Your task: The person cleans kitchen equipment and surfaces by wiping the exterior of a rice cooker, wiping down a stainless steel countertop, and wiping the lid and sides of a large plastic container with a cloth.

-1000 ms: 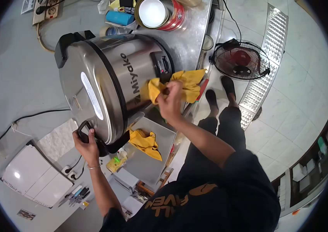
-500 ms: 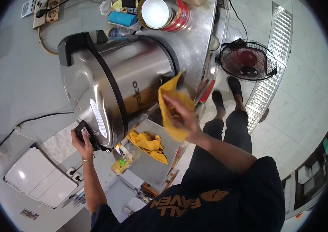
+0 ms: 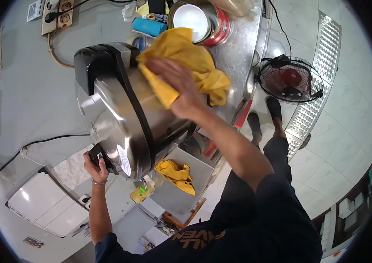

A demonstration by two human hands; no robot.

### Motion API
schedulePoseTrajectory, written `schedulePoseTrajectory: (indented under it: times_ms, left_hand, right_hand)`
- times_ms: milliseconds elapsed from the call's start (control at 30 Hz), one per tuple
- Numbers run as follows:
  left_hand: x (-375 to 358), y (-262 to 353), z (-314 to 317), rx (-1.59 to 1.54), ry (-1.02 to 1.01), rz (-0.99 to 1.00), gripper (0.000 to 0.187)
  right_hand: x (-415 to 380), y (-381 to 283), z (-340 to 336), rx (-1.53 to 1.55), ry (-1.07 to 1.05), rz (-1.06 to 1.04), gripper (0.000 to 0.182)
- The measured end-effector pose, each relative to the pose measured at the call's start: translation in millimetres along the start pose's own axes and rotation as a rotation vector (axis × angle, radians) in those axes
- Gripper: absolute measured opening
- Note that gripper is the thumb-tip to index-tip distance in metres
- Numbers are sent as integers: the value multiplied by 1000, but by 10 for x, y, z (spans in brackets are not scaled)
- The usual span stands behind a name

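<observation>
A large stainless-steel rice cooker point(image 3: 105, 105) with a black rim band stands tilted in my view on the metal counter. My left hand point(image 3: 96, 170) is closed around the black handle point(image 3: 98, 154) at the lid's near side. Against the upper side of the cooker's body, my right hand point(image 3: 175, 81) presses a yellow cloth point(image 3: 181, 48), its fingers laid over the fabric. Part of the cloth drapes past the hand toward the counter. A second yellow cloth point(image 3: 175, 173) lies crumpled on a grey surface below the cooker.
Behind the cooker are a red tin point(image 3: 219, 33) with a white container point(image 3: 191, 22) and a blue packet point(image 3: 148, 27). A power strip point(image 3: 57, 15) is on the wall. On the floor to the right stands a fan point(image 3: 290, 79). A whiteboard point(image 3: 46, 204) is at lower left.
My right hand has carried the yellow cloth from the cooker's front up and left onto its upper side. The cooker sits slightly lower and farther right in view. My left hand keeps its grip.
</observation>
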State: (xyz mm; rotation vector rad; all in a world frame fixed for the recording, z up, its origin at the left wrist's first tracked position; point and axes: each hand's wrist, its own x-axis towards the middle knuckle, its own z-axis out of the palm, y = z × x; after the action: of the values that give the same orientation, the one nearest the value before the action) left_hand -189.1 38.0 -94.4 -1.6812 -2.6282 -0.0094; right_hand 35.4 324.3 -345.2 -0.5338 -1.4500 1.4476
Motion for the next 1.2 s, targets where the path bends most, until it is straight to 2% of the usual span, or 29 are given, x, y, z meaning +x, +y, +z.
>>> schedulePoseTrajectory:
  times_ms: [33, 100, 167, 233, 300, 333, 400, 500, 567, 633, 667, 733, 767, 833, 867, 933, 967, 1000, 1067, 1100, 1133, 1200]
  left_hand:
    - [51, -19, 19, -9, 16, 24, 49]
    - [50, -69, -13, -1, 13, 32, 50]
    - [69, -145, 2, 20, -26, 45, 53]
    - [164, -191, 62, -1, -22, 79, 55]
    - [172, -256, 6, 3, -43, 120, 59]
    - [150, -305, -36, 9, -65, 109, 59]
    - [135, -407, -61, 32, -81, 131, 62]
    - [99, -520, -64, 75, -86, 145, 65]
    - [60, -579, -63, 130, -55, 150, 68]
    - [81, -629, -68, 107, -39, 160, 69]
    - [83, -653, -73, 90, -49, 164, 70]
    - [66, -672, -57, 67, -85, 150, 71]
    - [47, -672, -83, 86, -100, 168, 70]
    - [91, -736, -139, 137, -106, 215, 69]
    - [117, -801, -153, 146, -105, 209, 69]
    - [53, -913, -193, 140, -147, 167, 69]
    - [11, -947, -177, 127, -162, 146, 69]
    - [25, -970, -163, 121, -160, 141, 69]
    - [132, -988, -164, 208, -84, 272, 53]
    - [167, -1022, -135, 249, -51, 337, 45]
    - [184, -1064, -91, 243, -54, 332, 45]
    - [161, -1177, -99, 10, -110, 104, 35]
  right_hand:
    - [-85, 254, -31, -11, -26, 64, 60]
    - [-504, 747, -30, -140, 64, 129, 57]
    - [-893, 386, -7, -218, 158, 230, 64]
    - [-1022, -125, 142, -62, 228, 62, 70]
    - [-904, -675, 31, -227, -146, 128, 74]
    - [-836, -644, 17, -215, -153, 148, 74]
    - [-542, -290, -48, -10, -338, 66, 71]
    - [-726, 616, 57, -98, -90, 55, 69]
    - [-859, 879, -59, -375, -6, 79, 67]
    - [-825, 338, -125, -256, 33, 50, 63]
    - [-618, 178, -206, -267, 33, 36, 63]
    - [-399, -93, -329, -128, -301, 21, 60]
    - [-336, 61, -353, -123, -310, 40, 60]
    - [-28, 639, -337, -48, -393, -170, 60]
    - [-87, 862, -259, -39, -395, -175, 60]
    - [-383, 1220, -147, 27, -12, 70, 60]
    - [-453, 1104, -216, 30, -26, 73, 60]
    - [-537, 847, -326, 106, -6, 171, 58]
    - [-626, 581, -339, 53, -68, 173, 56]
    - [-549, 485, -270, -76, -154, 87, 57]
    - [-428, 488, -235, -80, -160, 93, 57]
    - [94, 493, -261, 127, -325, -89, 58]
